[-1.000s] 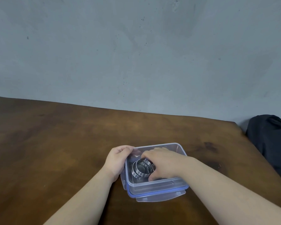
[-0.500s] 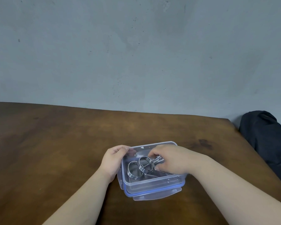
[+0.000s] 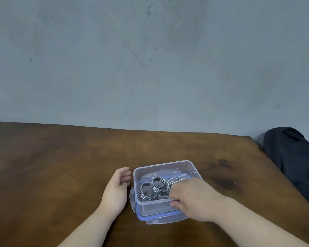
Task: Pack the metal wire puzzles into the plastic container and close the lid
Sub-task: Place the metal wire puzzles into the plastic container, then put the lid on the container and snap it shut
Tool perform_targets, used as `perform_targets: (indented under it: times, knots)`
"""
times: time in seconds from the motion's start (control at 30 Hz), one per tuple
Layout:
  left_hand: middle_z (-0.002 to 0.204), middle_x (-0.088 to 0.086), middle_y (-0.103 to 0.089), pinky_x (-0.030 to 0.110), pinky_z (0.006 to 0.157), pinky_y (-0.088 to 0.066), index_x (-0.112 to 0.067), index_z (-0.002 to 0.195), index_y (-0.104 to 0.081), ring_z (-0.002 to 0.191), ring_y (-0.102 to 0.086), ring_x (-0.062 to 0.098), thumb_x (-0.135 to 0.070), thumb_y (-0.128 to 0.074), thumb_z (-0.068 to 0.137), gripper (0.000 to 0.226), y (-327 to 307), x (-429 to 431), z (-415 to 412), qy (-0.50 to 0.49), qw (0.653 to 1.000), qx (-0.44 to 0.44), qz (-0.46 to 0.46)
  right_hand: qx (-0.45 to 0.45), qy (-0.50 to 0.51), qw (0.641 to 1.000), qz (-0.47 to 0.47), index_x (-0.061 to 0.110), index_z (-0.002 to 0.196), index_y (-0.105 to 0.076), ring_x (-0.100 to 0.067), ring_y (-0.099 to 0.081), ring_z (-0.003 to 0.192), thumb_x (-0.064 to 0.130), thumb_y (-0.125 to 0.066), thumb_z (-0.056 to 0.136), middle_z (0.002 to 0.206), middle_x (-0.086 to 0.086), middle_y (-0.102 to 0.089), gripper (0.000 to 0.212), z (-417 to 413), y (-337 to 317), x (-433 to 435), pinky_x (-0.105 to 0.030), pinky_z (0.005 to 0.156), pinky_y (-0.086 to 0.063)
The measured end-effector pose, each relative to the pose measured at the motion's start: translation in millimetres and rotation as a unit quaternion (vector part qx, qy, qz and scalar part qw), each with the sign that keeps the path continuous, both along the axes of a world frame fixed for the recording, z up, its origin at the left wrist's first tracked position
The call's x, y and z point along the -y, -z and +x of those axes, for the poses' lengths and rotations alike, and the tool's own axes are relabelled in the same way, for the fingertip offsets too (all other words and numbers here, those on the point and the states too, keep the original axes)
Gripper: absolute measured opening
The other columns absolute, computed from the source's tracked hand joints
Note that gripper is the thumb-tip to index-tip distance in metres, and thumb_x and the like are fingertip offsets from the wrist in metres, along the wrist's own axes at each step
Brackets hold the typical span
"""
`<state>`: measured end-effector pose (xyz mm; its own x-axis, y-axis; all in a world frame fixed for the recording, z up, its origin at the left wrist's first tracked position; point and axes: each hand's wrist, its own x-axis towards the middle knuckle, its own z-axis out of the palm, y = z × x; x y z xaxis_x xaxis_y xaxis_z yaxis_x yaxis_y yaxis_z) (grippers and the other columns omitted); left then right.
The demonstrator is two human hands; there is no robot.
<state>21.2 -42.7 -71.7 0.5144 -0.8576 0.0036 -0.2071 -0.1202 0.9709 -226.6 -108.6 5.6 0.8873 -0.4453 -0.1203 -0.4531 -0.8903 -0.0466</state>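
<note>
The plastic container [image 3: 168, 198] sits near the worktop's [image 3: 61, 166] front edge, on its blue-rimmed lid [image 3: 161, 219]. Inside lie the metal wire puzzles [image 3: 154, 188], their long axis running from front-left to back-right. The right hand [image 3: 191, 200] reaches over the front-right rim, fingers pinching the wire. The left hand [image 3: 117, 189] rests released just beside the left wall, not touching, nearer the lid's left tab.

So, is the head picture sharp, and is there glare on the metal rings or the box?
Head view: soft, even light, faint shadows; the table edge bows from the wide lens. The rings show small bright glints, no strong glare. The clear box is readable; the right hand looks slightly blurred.
</note>
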Motion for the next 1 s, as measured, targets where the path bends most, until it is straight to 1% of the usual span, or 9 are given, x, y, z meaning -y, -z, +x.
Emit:
perform_targets:
  times: [0.07, 0.17, 0.23, 0.3, 0.4, 0.53, 0.67, 0.83, 1.0]
  knots:
    - [0.135, -0.002, -0.060, 0.042, 0.114, -0.041, -0.033, 0.123, -0.053, 0.128, -0.055, 0.015, 0.002, -0.045, 0.098, 0.044, 7, -12, 3, 0.042, 0.994, 0.102, 0.021, 0.008, 0.007, 1.000, -0.008, 0.020, 0.086, -0.056, -0.029, -0.061, 0.090, 0.035, -0.049, 0.102, 0.095, 0.001, -0.060, 0.023, -1, -2, 2, -0.042, 0.074, -0.048]
    - [0.156, -0.015, -0.035, 0.034, 0.122, -0.023, -0.044, 0.138, -0.043, 0.150, -0.022, 0.005, -0.065, -0.051, 0.088, 0.055, 14, -34, 0, 0.149, 0.965, 0.211, 0.043, 0.019, 0.019, 1.000, -0.007, 0.022, 0.085, -0.053, -0.027, -0.059, 0.087, 0.036, -0.047, 0.104, 0.088, 0.007, -0.047, 0.024, -3, -11, 6, -0.040, 0.075, -0.046]
    - [0.161, -0.024, -0.008, 0.025, 0.122, -0.009, -0.044, 0.149, -0.030, 0.151, 0.007, -0.003, -0.091, -0.040, 0.070, 0.092, 19, -41, -6, 0.203, 0.921, 0.325, 0.064, 0.032, 0.030, 0.999, -0.009, 0.025, 0.082, -0.046, -0.022, -0.053, 0.081, 0.037, -0.047, 0.105, 0.085, 0.010, -0.044, 0.025, -3, -17, 9, -0.038, 0.072, -0.043]
    - [0.163, -0.022, -0.010, 0.021, 0.120, -0.004, -0.048, 0.146, -0.038, 0.149, 0.018, -0.006, -0.092, -0.041, 0.069, 0.088, 26, -43, -13, 0.207, 0.853, 0.479, 0.025, 0.042, 0.041, 0.998, -0.021, 0.027, 0.082, -0.043, -0.022, -0.053, 0.081, 0.037, -0.047, 0.104, 0.086, 0.011, -0.043, 0.025, -3, -22, 13, -0.037, 0.071, -0.041]
    - [0.133, -0.017, -0.067, 0.028, 0.115, -0.009, -0.046, 0.112, -0.070, 0.149, -0.020, -0.003, -0.084, -0.042, 0.079, 0.057, 24, -38, -21, 0.228, 0.788, 0.572, -0.022, 0.042, 0.051, 0.997, -0.029, 0.028, 0.082, -0.043, -0.026, -0.060, 0.091, 0.038, -0.046, 0.104, 0.088, 0.011, -0.043, 0.024, -1, -26, 19, -0.039, 0.076, -0.044]
    - [0.100, -0.023, -0.078, 0.036, 0.113, -0.029, -0.037, 0.096, -0.080, 0.098, -0.073, 0.001, -0.052, -0.047, 0.098, 0.036, 10, -38, -27, 0.252, 0.736, 0.614, -0.136, 0.042, 0.056, 0.997, -0.033, 0.025, 0.080, -0.045, -0.024, -0.056, 0.084, 0.038, -0.047, 0.103, 0.085, 0.010, -0.045, 0.026, 1, -27, 27, -0.039, 0.075, -0.047]
    - [0.093, -0.016, -0.076, 0.024, 0.075, -0.055, -0.028, 0.097, -0.075, 0.080, -0.069, 0.009, -0.042, -0.041, 0.102, 0.036, -32, -48, -25, 0.221, 0.780, 0.550, -0.198, 0.061, 0.065, 0.996, -0.022, 0.022, 0.075, -0.047, -0.019, -0.046, 0.075, 0.037, -0.053, 0.101, 0.070, 0.008, -0.038, 0.031, -1, -24, 36, -0.036, 0.067, -0.040]
    - [0.081, -0.015, -0.062, 0.026, 0.063, -0.051, -0.031, 0.087, -0.057, 0.069, -0.062, 0.006, -0.032, -0.046, 0.097, 0.015, -83, -47, -13, 0.139, 0.873, 0.431, -0.184, 0.074, 0.061, 0.995, -0.001, 0.015, 0.071, -0.053, -0.023, -0.054, 0.074, 0.034, -0.056, 0.093, 0.073, 0.003, -0.050, 0.030, -3, -17, 44, -0.037, 0.065, -0.045]
    - [0.061, -0.013, -0.064, 0.010, 0.054, -0.041, -0.031, 0.067, -0.054, 0.055, -0.060, 0.006, -0.017, -0.054, 0.098, 0.034, -106, -35, -14, 0.052, 0.936, 0.317, -0.145, 0.084, 0.040, 0.989, 0.119, 0.017, 0.079, -0.051, -0.038, -0.061, 0.089, 0.034, -0.055, 0.097, 0.085, -0.012, -0.059, 0.024, -10, 17, 64, -0.042, 0.073, -0.043]
